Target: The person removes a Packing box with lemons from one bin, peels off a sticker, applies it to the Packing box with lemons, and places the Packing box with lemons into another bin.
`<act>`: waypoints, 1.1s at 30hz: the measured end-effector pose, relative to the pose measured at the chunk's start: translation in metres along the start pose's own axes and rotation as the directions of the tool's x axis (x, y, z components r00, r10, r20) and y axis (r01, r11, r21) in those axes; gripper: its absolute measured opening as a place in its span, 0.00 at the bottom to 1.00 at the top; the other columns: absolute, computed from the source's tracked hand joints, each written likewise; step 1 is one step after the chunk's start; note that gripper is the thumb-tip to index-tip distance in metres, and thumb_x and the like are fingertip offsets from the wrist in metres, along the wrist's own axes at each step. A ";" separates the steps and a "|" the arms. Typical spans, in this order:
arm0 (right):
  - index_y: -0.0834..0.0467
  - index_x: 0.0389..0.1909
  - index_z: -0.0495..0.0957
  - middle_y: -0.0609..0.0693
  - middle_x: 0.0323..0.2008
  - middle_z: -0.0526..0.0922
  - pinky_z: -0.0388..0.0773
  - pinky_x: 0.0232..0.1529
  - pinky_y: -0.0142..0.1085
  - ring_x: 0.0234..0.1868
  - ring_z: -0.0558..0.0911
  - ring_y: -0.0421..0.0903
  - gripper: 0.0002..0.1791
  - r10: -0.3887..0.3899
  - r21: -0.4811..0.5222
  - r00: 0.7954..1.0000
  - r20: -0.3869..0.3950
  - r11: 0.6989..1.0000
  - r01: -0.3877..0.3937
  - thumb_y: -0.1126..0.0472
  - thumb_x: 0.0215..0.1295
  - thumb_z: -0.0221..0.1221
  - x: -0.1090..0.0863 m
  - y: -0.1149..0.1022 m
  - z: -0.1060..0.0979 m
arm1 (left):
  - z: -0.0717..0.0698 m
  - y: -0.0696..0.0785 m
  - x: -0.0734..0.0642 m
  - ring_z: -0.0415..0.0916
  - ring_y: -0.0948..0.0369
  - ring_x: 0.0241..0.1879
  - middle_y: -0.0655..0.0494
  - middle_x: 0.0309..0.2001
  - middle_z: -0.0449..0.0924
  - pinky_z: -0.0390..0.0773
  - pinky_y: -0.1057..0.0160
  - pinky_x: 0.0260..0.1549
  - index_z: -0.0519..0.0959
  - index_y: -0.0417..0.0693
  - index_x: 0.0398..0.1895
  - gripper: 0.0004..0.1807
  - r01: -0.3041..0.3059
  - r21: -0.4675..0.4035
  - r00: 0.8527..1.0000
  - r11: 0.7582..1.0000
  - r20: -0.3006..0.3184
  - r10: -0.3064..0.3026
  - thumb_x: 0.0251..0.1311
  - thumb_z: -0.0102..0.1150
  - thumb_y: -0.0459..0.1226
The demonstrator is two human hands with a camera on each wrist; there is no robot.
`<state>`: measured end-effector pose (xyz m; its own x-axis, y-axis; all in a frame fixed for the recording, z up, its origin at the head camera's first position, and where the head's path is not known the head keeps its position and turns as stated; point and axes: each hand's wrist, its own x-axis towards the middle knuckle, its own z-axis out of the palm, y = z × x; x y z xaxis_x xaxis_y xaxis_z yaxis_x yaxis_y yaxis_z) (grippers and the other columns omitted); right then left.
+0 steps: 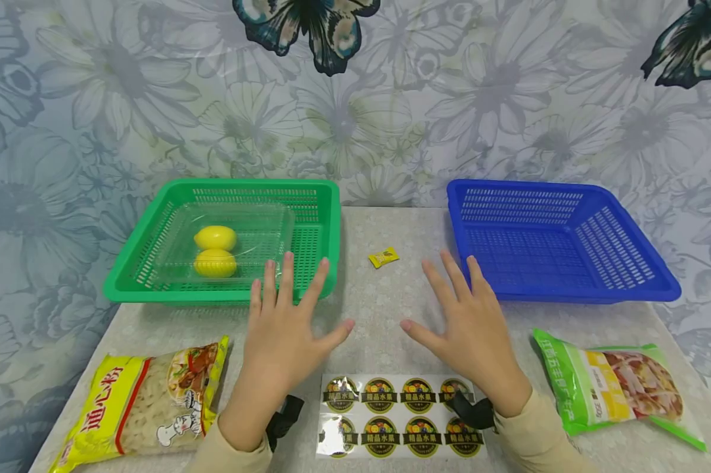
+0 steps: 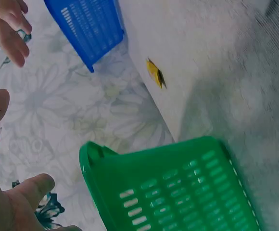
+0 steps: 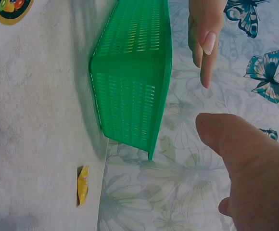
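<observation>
Both hands hover over the table with fingers spread and nothing held. In the head view the left hand (image 1: pixel 286 335) is nearest the front rim of a green basket (image 1: pixel 334 236). Inside that basket lies a clear plastic box (image 1: pixel 267 230) with two yellow lemons (image 1: pixel 215 263) showing through it. The right hand (image 1: pixel 470 328) is near the front left corner of a blue basket (image 1: pixel 521 256), which holds nothing visible. Between the baskets, a small yellow wrapped candy (image 1: pixel 384 257) lies on the table; it also shows in the left wrist view and the right wrist view.
A yellow bag of pasta (image 1: pixel 148 401) lies at the front left, a green food packet (image 1: pixel 621 384) at the front right. A sheet of round black-and-gold stickers (image 1: pixel 401 417) lies between the forearms. Behind the table (image 1: pixel 391 226) rises a flower-patterned wall (image 1: pixel 391 118).
</observation>
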<state>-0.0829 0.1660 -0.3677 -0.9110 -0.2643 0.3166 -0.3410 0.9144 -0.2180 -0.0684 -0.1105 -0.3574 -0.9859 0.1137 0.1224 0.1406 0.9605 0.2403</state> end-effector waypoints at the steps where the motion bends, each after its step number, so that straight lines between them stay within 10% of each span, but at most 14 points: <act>1: 0.42 0.78 0.53 0.53 0.79 0.53 0.59 0.66 0.70 0.77 0.49 0.68 0.53 -0.004 0.005 1.000 0.006 1.000 0.004 0.27 0.54 0.61 0.001 0.000 0.001 | -0.002 -0.003 0.000 0.27 0.40 0.79 0.44 0.80 0.29 0.37 0.34 0.74 0.35 0.79 0.78 0.51 0.002 0.000 1.000 1.000 -0.002 -0.002 0.56 0.43 0.76; 21: 0.43 0.78 0.54 0.52 0.76 0.58 0.62 0.71 0.58 0.75 0.60 0.56 0.47 -0.118 0.249 0.992 0.039 0.963 0.105 0.32 0.62 0.60 0.050 -0.028 0.005 | -0.053 -0.122 -0.016 0.24 0.30 0.75 0.35 0.78 0.20 0.35 0.26 0.68 0.31 0.56 0.80 0.64 0.190 -0.033 0.978 0.981 -0.086 -0.192 0.55 0.58 0.69; 33: 0.42 0.78 0.50 0.46 0.76 0.60 0.65 0.70 0.55 0.75 0.60 0.54 0.47 -0.209 0.434 0.968 0.139 0.891 0.131 0.31 0.63 0.57 0.100 -0.068 0.011 | -0.067 -0.193 -0.009 0.16 0.28 0.72 0.32 0.74 0.11 0.31 0.21 0.62 0.23 0.53 0.78 0.72 0.269 -0.098 0.963 0.958 0.029 -0.268 0.49 0.65 0.68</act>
<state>-0.1531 0.0737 -0.3317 -0.8426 -0.4896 0.2242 -0.5236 0.6474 -0.5538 -0.0811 -0.3140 -0.3402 -0.9898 -0.1401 0.0258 -0.1217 0.9258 0.3579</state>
